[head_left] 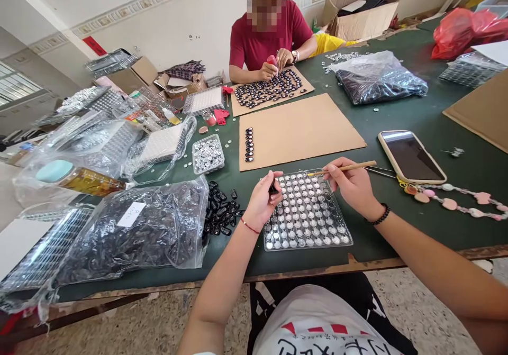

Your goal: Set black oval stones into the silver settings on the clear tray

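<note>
My left hand (pixel 260 202) is closed around a small black oval piece (pixel 273 189), at the left edge of a clear plastic tray (pixel 346 233). Rows of round, silvery-white discs (pixel 305 207) fill most of that tray. Between the fingers of my right hand (pixel 351 187) is a thin wooden stick (pixel 359 165), its tip pointing left over the tray's far rows. To the left of my left hand lies a loose pile of black oval pieces (pixel 220 209). Beyond the tray, a brown cardboard sheet (pixel 301 130) bears a short column of black pieces (pixel 249 144) at its left edge.
Across the green table a person (pixel 273 37) works over another cardboard sheet (pixel 305 82) covered with black pieces. A bag of black pieces (pixel 146 228), a tub of silvery parts (pixel 208 154) and a drink bottle (pixel 79 178) stand left. A phone (pixel 413 156) and bead strap (pixel 450 203) lie right.
</note>
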`<control>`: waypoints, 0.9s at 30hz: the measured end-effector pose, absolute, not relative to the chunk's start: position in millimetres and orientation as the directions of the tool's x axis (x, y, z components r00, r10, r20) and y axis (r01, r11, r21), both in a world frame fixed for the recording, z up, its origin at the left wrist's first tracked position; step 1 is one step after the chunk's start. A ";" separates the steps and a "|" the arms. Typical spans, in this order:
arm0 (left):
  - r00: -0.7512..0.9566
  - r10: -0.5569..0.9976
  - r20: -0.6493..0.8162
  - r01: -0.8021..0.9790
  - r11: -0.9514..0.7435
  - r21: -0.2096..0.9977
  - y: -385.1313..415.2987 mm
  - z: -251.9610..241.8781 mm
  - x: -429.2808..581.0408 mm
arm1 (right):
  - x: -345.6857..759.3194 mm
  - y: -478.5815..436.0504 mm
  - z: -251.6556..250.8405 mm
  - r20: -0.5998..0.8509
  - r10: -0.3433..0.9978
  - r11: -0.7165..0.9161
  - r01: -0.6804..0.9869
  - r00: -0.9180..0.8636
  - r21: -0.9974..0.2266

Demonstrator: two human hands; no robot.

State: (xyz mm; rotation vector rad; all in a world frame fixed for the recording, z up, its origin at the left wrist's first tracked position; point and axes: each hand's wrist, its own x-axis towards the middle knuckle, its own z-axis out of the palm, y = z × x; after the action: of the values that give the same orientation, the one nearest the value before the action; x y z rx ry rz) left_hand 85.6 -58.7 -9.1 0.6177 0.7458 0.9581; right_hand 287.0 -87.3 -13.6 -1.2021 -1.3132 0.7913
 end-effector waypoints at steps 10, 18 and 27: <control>0.581 0.761 -0.288 -0.553 0.629 0.547 -81.5 8.8 100.9 | 265.9 -101.2 -14.6 0.304 0.951 0.309 0.181 -0.057 -0.934; 0.643 0.745 -0.176 -0.620 0.642 0.451 -89.3 1.0 110.4 | 257.4 -104.3 -18.2 0.260 0.960 0.279 0.323 -0.100 -0.904; 0.349 0.877 -0.329 -0.480 0.469 0.742 -83.3 -16.6 112.6 | 264.2 -102.0 -16.7 0.338 0.941 0.301 0.401 0.022 -0.865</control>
State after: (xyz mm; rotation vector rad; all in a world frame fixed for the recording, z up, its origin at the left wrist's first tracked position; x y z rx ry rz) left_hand 112.6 -83.3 -16.6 0.5883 0.7921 0.9474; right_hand 264.2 -102.0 -16.7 -1.2701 -1.5611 0.6727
